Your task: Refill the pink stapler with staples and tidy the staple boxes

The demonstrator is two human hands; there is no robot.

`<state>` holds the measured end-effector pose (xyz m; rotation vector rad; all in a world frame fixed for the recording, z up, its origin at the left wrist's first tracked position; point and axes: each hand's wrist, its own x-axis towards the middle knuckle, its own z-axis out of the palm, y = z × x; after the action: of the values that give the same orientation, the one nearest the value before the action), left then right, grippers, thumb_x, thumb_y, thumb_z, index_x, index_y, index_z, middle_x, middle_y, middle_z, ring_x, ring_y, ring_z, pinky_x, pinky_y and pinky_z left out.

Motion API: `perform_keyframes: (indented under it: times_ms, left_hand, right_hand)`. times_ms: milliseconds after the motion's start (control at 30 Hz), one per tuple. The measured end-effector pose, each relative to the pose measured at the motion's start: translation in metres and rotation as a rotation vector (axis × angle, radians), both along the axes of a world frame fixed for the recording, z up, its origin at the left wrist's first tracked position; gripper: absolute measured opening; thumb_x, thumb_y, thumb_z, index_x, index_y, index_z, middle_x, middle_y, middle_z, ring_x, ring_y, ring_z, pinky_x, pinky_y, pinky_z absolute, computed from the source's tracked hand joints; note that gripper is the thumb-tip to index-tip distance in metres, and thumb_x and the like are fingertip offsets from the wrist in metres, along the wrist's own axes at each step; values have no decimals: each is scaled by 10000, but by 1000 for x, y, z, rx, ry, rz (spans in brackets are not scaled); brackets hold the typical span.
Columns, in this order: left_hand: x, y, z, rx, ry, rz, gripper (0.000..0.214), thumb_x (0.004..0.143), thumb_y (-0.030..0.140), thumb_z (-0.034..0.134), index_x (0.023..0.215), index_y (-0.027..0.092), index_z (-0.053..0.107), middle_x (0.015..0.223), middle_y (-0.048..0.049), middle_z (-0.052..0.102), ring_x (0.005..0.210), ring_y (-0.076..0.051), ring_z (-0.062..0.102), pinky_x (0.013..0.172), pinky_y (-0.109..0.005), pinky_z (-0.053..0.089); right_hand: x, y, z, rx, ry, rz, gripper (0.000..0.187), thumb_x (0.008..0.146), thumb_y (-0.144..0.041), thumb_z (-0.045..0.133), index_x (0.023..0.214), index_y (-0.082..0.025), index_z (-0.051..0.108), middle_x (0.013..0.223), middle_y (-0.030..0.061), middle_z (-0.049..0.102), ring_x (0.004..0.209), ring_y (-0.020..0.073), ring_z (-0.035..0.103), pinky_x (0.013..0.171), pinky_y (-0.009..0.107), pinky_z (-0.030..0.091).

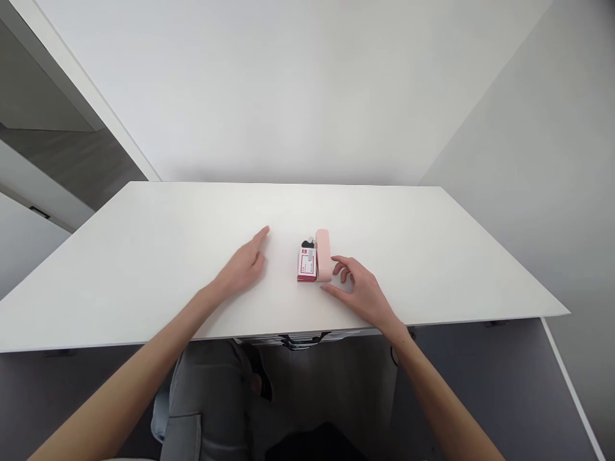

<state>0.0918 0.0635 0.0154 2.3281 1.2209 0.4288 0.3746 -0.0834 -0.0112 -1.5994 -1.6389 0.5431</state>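
A pink, long, rounded case (323,256) lies on the white table (192,224), its long side pointing away from me. Close against its left side is a small white and red box (307,262) with a label, its near edge dark red. At the far end of the box sits a small black item (307,244) with a pale tip; its kind is too small to tell. My right hand (358,285) is beside the case's right side, fingers curved and apart, holding nothing visible. To the left of the box, my left hand (244,264) rests over the table, index finger stretched out, holding nothing visible.
A white wall (298,89) rises behind the table's far edge, and a grey wall (552,160) stands at the right. Below the near edge are a black folded metal part (303,341) and my leg in grey trousers (206,390).
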Motion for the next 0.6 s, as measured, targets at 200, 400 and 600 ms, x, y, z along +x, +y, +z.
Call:
perform_keyframes:
  times_ms: [200,400,600]
  left_hand:
    - [-91,19,0,149,217,193,758,1073,498,273,1680,52,356,1750,-179,383,1650,-334,318,1356,-536,258]
    - [-116,25,2,160,244,282,721,1059,475,281,1667,105,393,1742,-136,415,1652,-323,315,1344,-536,272]
    - [-116,25,-4,185,215,273,684,1048,457,297,1628,128,452,1737,-106,430,1649,-304,323,1347,-514,276]
  right_hand:
    - [-43,-28,25,208,89,-110,271,1051,-421,606,1277,-272,621,1064,86,681,939,258,663,847,440,596]
    - [-130,-1,37,78,139,251,516,1079,-425,556,1573,-306,466,1649,102,510,1554,289,470,1269,524,451]
    - [-177,76,14,-177,-30,124,795,1084,-469,504,1723,-87,225,1840,209,78,1718,367,9,1373,604,171]
